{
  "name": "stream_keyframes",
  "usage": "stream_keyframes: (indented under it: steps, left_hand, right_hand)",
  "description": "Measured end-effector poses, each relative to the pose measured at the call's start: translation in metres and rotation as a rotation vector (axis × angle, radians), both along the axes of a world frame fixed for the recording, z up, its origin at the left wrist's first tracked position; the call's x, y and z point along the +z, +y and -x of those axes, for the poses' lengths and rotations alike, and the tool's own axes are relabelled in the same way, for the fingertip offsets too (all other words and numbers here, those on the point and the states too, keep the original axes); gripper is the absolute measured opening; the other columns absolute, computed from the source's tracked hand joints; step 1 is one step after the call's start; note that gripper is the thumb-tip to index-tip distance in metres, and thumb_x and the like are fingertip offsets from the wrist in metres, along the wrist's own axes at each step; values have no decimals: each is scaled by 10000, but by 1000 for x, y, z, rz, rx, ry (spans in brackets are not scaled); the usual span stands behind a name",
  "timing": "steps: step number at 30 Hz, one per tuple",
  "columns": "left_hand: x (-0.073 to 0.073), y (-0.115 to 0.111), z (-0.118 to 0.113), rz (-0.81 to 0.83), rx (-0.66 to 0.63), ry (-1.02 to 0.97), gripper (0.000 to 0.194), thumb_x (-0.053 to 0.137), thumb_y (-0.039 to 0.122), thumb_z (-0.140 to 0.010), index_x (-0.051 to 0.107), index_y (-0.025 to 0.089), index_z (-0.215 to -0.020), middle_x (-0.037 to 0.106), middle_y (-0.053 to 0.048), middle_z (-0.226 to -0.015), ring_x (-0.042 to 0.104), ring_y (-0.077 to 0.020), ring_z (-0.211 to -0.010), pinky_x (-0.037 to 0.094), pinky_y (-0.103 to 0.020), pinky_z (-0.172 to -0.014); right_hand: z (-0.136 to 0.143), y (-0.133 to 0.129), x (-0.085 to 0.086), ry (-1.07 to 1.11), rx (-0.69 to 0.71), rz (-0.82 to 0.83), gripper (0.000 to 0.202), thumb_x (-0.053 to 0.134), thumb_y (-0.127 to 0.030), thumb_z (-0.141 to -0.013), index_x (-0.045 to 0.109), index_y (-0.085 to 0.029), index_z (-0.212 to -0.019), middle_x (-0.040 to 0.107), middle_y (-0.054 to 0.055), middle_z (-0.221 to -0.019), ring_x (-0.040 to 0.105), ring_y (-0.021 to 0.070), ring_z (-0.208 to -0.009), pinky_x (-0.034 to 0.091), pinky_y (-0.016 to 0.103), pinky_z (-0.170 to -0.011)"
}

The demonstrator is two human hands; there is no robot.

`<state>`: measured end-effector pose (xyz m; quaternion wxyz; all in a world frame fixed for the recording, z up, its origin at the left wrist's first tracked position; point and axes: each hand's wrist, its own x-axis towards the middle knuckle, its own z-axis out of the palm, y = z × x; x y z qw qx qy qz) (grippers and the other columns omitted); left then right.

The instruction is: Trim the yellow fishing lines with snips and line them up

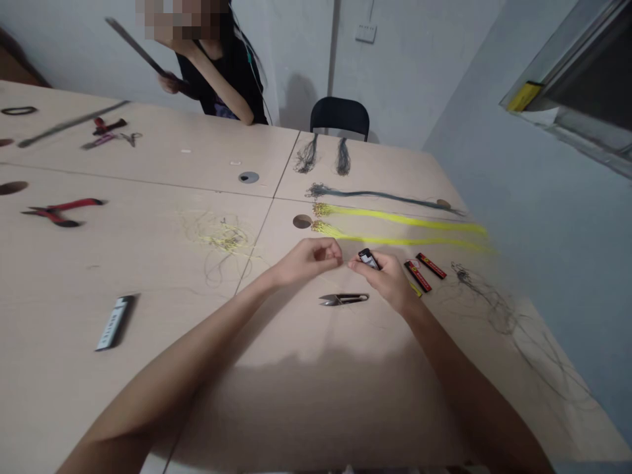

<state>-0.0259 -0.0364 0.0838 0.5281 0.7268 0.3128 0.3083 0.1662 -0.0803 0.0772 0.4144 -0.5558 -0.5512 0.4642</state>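
Note:
My left hand hovers over the table with its fingertips pinched together, and what sits in the pinch is too fine to make out. Close beside it, my right hand is closed around a small black lighter-like object with a white label. The thumb and index finger of that hand are pinched too, almost meeting the left fingertips. Just below the hands lies a pair of thread snips. Two bundles of bright yellow cords with brass-coloured ends stretch out behind my hands.
Dark cord bundles lie farther back. Red-and-black packets and tangled dark threads are on the right. To the left are loose yellow threads, red-handled pliers and a labelled box. A person sits across the table.

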Motion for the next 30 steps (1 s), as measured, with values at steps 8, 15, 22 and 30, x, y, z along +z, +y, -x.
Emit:
stream_keyframes:
  steps: [8,15,22,30]
  left_hand:
    - [-12,1,-7,16,164,-110,171,613,321,-775,567,164,-725,559,8,-703,495,-111,-662,404,-247,-644]
    - [-18,-1,-13,114,245,-98,149,583,319,-747,570,174,-713,576,13,-696,392,-78,-551,322,-224,-527]
    - [-26,2,-15,278,270,-160,171,594,336,-739,619,174,-788,533,31,-652,298,-64,-484,229,-231,-465]
    - [-28,2,-15,260,256,-155,165,645,343,-739,634,178,-741,548,21,-630,410,-97,-566,291,-232,-521]
  right_hand:
    - [10,4,-14,117,-14,38,261,700,-427,-681,651,-177,-737,342,-65,-531,310,96,-517,244,248,-496]
    - [13,4,-14,165,-40,67,253,699,-419,-670,622,-187,-738,349,-73,-510,287,85,-486,211,246,-468]
    - [16,5,-14,267,-122,123,315,734,-445,-604,591,-182,-704,325,-96,-479,243,63,-442,170,245,-435]
    - [18,7,-17,300,-146,144,348,750,-455,-577,595,-175,-714,337,-99,-481,251,58,-427,155,241,-416]
